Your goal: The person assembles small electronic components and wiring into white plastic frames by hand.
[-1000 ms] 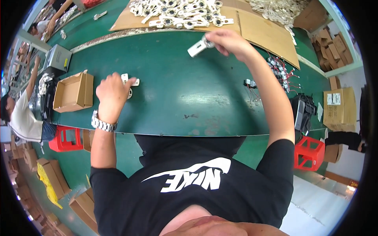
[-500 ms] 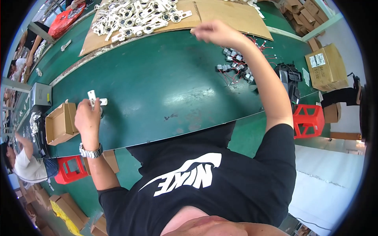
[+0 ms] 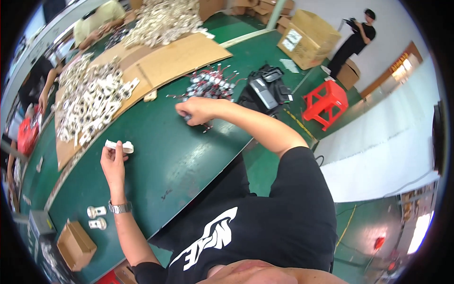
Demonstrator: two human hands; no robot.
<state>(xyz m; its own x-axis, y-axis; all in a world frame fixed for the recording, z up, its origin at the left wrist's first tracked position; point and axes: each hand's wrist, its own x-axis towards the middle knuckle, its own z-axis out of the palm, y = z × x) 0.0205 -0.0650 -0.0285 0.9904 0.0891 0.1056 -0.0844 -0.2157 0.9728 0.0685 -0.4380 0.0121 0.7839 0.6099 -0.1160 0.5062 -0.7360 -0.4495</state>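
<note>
While I am watching from afar, the left hand [image 3: 113, 163] is pinching a white plastic part [image 3: 126, 148] over the green table [image 3: 156, 163], its grip nearly closed. The right hand [image 3: 198, 111], well apart from that part, is curling round a small dark piece [image 3: 187, 117], mostly hidden, just beside the wired components [image 3: 210, 84]; from it, the white plastic part is lying to the lower left in my view. Its long axis is running roughly left to right, the rounded end pointing rightward.
</note>
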